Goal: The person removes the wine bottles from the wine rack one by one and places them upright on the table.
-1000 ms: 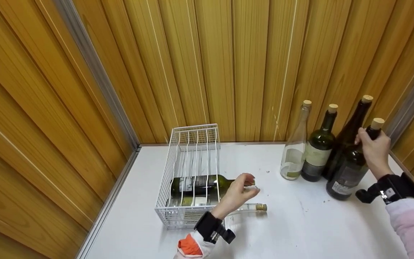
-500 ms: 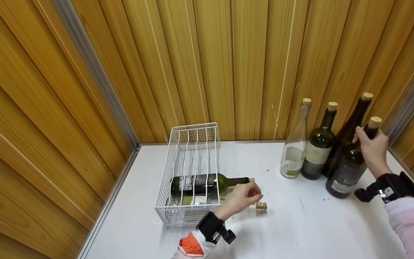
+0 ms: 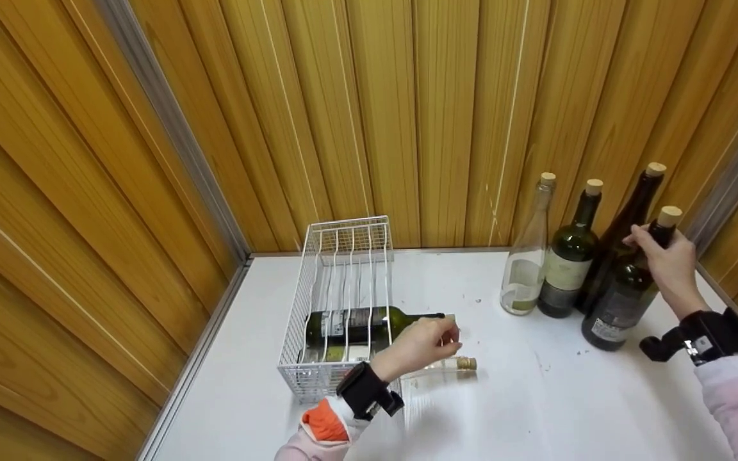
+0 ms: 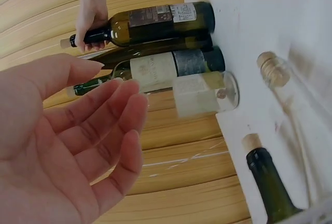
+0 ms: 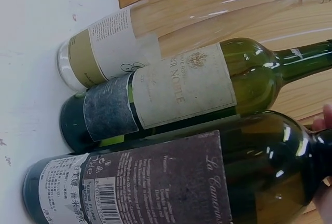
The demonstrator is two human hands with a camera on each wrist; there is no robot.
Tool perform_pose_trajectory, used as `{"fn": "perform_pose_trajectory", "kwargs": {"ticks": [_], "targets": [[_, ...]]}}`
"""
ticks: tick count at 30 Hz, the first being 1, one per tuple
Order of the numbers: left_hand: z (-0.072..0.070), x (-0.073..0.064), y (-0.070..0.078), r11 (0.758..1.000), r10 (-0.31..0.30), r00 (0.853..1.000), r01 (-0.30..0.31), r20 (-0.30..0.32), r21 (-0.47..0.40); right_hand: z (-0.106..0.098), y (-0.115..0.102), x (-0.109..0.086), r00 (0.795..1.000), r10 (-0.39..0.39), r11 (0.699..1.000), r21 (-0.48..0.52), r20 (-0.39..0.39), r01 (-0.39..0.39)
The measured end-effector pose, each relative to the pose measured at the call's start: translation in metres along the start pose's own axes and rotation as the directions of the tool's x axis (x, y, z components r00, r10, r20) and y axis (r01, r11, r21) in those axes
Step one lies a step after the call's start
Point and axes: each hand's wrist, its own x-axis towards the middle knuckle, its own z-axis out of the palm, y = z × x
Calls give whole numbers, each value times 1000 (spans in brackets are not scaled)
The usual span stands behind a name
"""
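My right hand [image 3: 671, 266] grips the neck of a dark corked wine bottle [image 3: 622, 307], which stands upright at the front of a group at the right. In the right wrist view this wine bottle [image 5: 171, 177] shows a dark label and a white barcode label. My left hand [image 3: 417, 346] hovers by the neck of a green wine bottle [image 3: 400, 320] lying in a white wire rack [image 3: 318, 383]. Its fingers [image 4: 111, 115] are loosely bent, with nothing between them in the left wrist view. A clear bottle [image 3: 466, 363] lies in front, its middle hidden by my left hand.
Beside the held bottle stand a clear bottle [image 3: 518, 291], a green bottle [image 3: 566, 275] with a cream label and a tall dark bottle [image 3: 641, 202], all corked. Several rack slots lie behind the green bottle. Wood-patterned walls [image 3: 446, 128] enclose the white table [image 3: 510, 403].
My left hand has moved off the lying green bottle's cork, toward the front, and its fingers have drawn closer together. My right hand stays on the standing bottle's neck.
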Motion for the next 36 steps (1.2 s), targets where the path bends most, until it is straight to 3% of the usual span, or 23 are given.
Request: {"fn": "perform_pose_trajectory", "kwargs": {"ticks": [5,9,11,14,17,21,24,28,33,36], "targets": [[-35,-7,-8,999,8,999,-10,-47,-39,-1,-3,-1,1000,12,1000,-7,-13,-12],[-63,-15,-16,1000,-4,991,1,-134,-24,1,-15,1,993,29,999,40,-110,-25],[-74,-20,-19,1000,14,984,-14,-176,0,2,-23,2,986,2,993,119,-166,18],[-88,-26,-22,999,38,976,-34,-216,19,6,-38,1,967,-103,977,158,-232,141],[-97,-31,-26,997,60,963,-44,-262,67,13,-53,-5,944,-213,960,126,-250,250],[-108,-37,-33,994,37,950,-4,-312,107,31,-69,-15,914,-321,919,153,-249,364],[-119,-41,-41,993,-2,942,40,-335,107,46,-74,-23,878,-428,858,208,-215,470],[-134,-49,-60,985,-54,925,112,-376,134,64,-75,-38,821,-561,794,214,-102,569],[-147,-64,-91,949,-215,902,284,-374,140,84,-73,-57,773,-629,776,121,86,619],[-153,-74,-108,914,-317,882,382,-350,135,97,-68,-63,759,-624,780,86,186,620]]}}
